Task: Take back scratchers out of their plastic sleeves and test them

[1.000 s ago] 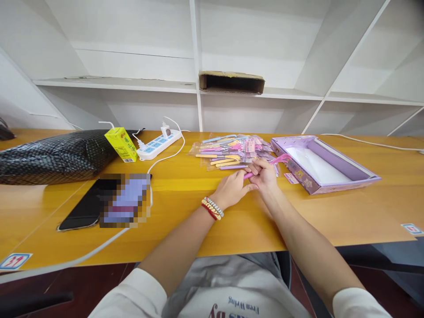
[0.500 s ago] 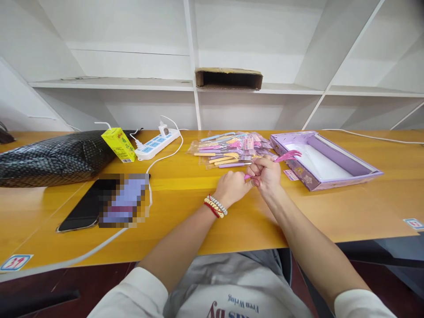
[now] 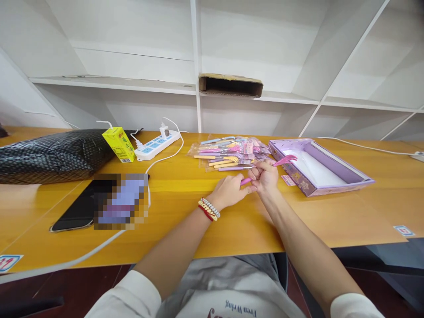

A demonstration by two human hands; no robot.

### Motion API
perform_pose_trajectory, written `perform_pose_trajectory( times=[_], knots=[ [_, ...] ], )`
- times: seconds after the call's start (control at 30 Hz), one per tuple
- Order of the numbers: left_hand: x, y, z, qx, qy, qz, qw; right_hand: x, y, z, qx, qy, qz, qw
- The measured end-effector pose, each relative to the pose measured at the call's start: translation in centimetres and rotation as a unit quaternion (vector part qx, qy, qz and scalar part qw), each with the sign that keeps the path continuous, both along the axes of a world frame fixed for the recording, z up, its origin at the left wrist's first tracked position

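My right hand (image 3: 266, 176) is closed around a pink plastic fork (image 3: 284, 160), whose prongs stick out to the right over the edge of the purple box (image 3: 338, 184). My left hand (image 3: 229, 191) pinches the lower end of the fork's pink handle, just left of my right fist. Both hands rest low over the yellow table (image 3: 185, 194). Just behind them lies a pile of wrapped pastel utensils (image 3: 228, 152).
A black patterned bag (image 3: 49, 154), a yellow drink carton (image 3: 119, 144), a white power strip (image 3: 158, 143) with cables and a dark tablet (image 3: 79, 207) lie at left. White shelving with a cardboard box (image 3: 231, 85) stands behind. Numbered stickers (image 3: 403, 230) mark the table's front edge.
My left hand's fingers have stretched out from a fist onto the handle's end. The fork has tipped slightly lower. The view has shifted a little.
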State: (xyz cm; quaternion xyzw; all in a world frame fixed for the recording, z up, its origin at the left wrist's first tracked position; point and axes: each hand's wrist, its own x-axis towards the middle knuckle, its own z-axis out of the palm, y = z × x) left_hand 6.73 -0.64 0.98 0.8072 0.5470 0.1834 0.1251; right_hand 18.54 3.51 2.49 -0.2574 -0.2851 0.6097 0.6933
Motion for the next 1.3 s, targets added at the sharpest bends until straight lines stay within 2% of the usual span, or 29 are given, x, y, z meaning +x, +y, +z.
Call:
perform_pose_trajectory(
  times=[0.07, 0.13, 0.27, 0.4, 0.57, 0.87, 1.07, 1.3],
  knots=[
    [-0.1, -0.2, -0.2, 0.039, -0.026, -0.050, 0.998, 0.0, 0.2, -0.3, -0.006, 0.006, 0.009, 1.000],
    [0.2, -0.4, -0.4, 0.064, -0.034, -0.060, 0.996, 0.0, 0.3, -0.5, -0.013, 0.013, 0.010, 1.000],
    [1.0, -0.6, -0.9, 0.048, 0.037, -0.002, 0.998, -0.3, 0.0, -0.3, -0.025, 0.013, 0.005, 1.000],
    [1.5, -0.1, -1.0, 0.045, 0.091, 0.026, 0.995, -0.6, -0.3, 0.1, -0.014, -0.005, -0.017, 1.000],
    [2.1, 0.2, -0.8, 0.049, 0.102, 0.035, 0.993, -0.3, -0.3, 0.6, 0.002, -0.010, -0.039, 0.999],
    [2.2, -0.8, 0.0, 0.031, 0.073, 0.077, 0.994, 0.2, -0.7, 1.6, -0.015, -0.011, -0.060, 0.998],
    [1.8, -1.0, 0.6, -0.001, 0.023, 0.057, 0.998, 0.9, -0.7, 2.1, -0.004, -0.011, -0.055, 0.998],
    [1.4, -0.3, 1.5, -0.088, -0.054, -0.011, 0.995, 1.5, -1.1, 2.9, 0.014, -0.011, -0.034, 0.999]
  ],
)
